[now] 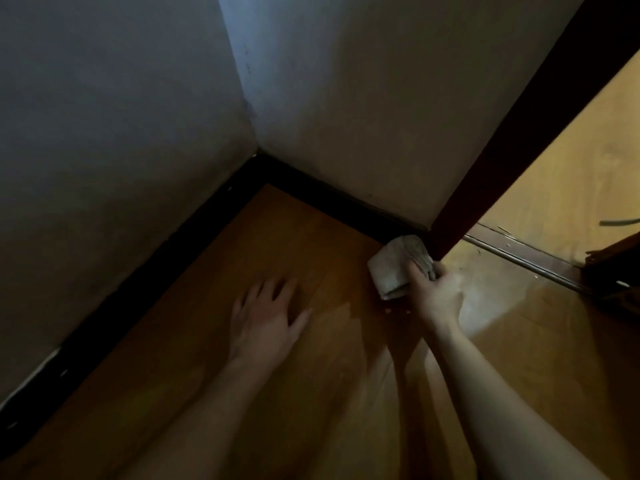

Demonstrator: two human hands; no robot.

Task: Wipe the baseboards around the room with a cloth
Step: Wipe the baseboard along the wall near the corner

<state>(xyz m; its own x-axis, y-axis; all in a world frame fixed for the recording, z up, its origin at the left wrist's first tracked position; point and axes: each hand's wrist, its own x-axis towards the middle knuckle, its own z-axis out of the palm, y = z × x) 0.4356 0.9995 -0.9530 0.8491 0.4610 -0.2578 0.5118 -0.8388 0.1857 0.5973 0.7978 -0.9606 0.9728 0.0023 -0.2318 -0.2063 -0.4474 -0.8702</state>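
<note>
The right hand (434, 296) grips a folded cloth (389, 268). The cloth's far edge appears to touch the right end of the far baseboard (332, 199), just beside the door frame (519, 140). The left hand (266, 317) lies flat on the floor (242, 393), fingers spread, holding nothing.

Likely risks:
- The thick fold may skim the board's face and miss its top edge.
- The cloth could snag on the frame.
- The bracing palm might slip on glossy wood.

Count: two hands, one cloth, one frame and two boards, the far baseboard and the left baseboard (138, 282), meeting in the dim corner.
</note>
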